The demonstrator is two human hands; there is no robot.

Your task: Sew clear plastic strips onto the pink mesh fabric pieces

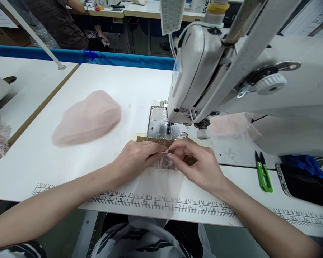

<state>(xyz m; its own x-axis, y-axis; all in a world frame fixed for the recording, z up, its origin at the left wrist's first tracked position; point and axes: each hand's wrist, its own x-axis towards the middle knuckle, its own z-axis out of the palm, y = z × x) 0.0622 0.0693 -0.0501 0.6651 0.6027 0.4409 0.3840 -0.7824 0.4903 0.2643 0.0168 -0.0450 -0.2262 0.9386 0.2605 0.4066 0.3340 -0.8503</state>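
Observation:
My left hand point(136, 157) and my right hand point(197, 163) meet in front of the sewing machine's needle plate point(158, 125). Both pinch the top edge of a sheer pale tulle piece point(158, 188), fingertips almost touching. The tulle hangs from my fingers over the printed ruler point(150, 200) and off the table's front edge. The white sewing machine point(231, 79) head stands just behind my hands, with its presser foot point(169, 129) a little beyond my fingertips.
A stack of pink tulle pieces point(87, 118) lies on the white table to the left. Green thread snips point(263, 173) and a phone point(298, 182) lie at the right. More pink fabric point(231, 125) sits under the machine arm. Another person point(61, 21) sits at the far table.

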